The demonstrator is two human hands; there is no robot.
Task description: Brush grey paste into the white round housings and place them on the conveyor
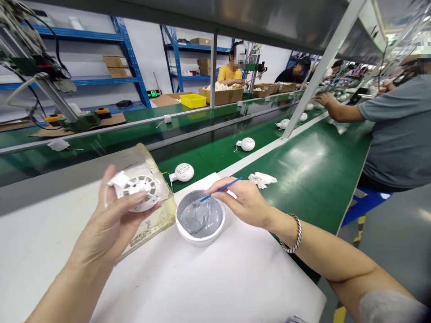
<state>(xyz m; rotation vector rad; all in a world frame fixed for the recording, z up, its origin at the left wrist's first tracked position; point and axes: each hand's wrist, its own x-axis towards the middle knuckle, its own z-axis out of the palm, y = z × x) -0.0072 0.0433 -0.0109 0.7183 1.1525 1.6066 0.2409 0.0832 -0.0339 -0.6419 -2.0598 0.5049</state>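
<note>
My left hand grips a white round plastic fan housing, with the thumb laid across its slotted face. In my right hand a thin blue stick is pinched between thumb and fingers. The stick's lower end reaches into a white bowl of thick grey paste, touching or just above the paste; which, I cannot tell. Behind the bowl, a white handheld fan body with a vented round head lies on the green surface.
Another white fan body lies farther along the green conveyor. A crumpled tissue is right of the bowl. A slanted metal post rises at the table's divider. A co-worker in a grey shirt sits at the right; others work farther back.
</note>
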